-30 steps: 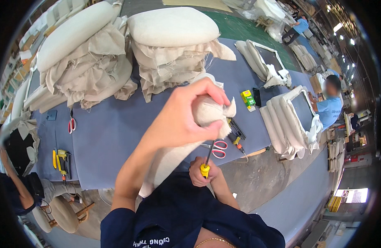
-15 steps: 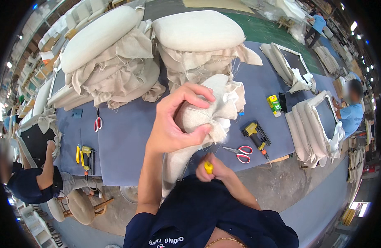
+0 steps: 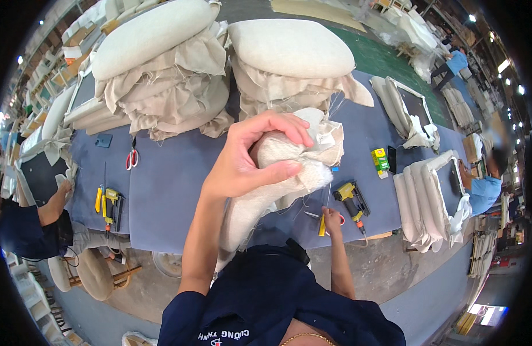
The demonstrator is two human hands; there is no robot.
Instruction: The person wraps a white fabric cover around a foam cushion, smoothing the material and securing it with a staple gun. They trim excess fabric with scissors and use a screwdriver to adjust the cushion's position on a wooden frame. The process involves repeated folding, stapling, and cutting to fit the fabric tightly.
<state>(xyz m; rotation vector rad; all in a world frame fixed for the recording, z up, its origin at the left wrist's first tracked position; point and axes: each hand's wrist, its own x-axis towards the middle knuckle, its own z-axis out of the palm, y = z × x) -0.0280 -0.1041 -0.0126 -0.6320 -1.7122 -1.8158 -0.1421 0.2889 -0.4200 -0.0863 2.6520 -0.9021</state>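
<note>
My left hand [image 3: 257,153] is closed round the end of a beige fabric-covered cushion [image 3: 243,225], with thumb and fingers wrapped over it. Loose cloth and frayed white edging [image 3: 315,176] stick out on its right. Down at the table's near edge, my right hand [image 3: 333,221] has its fingers drawn together against a yellow-handled tool [image 3: 322,226] with a thin shaft. Red-handled scissors [image 3: 342,219] lie under that hand, partly hidden. Just right of it is a yellow and black staple gun [image 3: 352,199] with a hose.
Stacks of padded beige seats [image 3: 292,49] fill the table's far side. A green and yellow box [image 3: 380,163] lies near a dark phone. On the left are more scissors [image 3: 131,158] and another staple gun [image 3: 112,207]. Co-workers stand at the left [image 3: 32,230] and right [image 3: 485,193].
My right hand has moved from near my body out to the right, over the scissors, carrying the yellow-handled tool. My left hand keeps its hold on the cushion. The whole view has shifted slightly.
</note>
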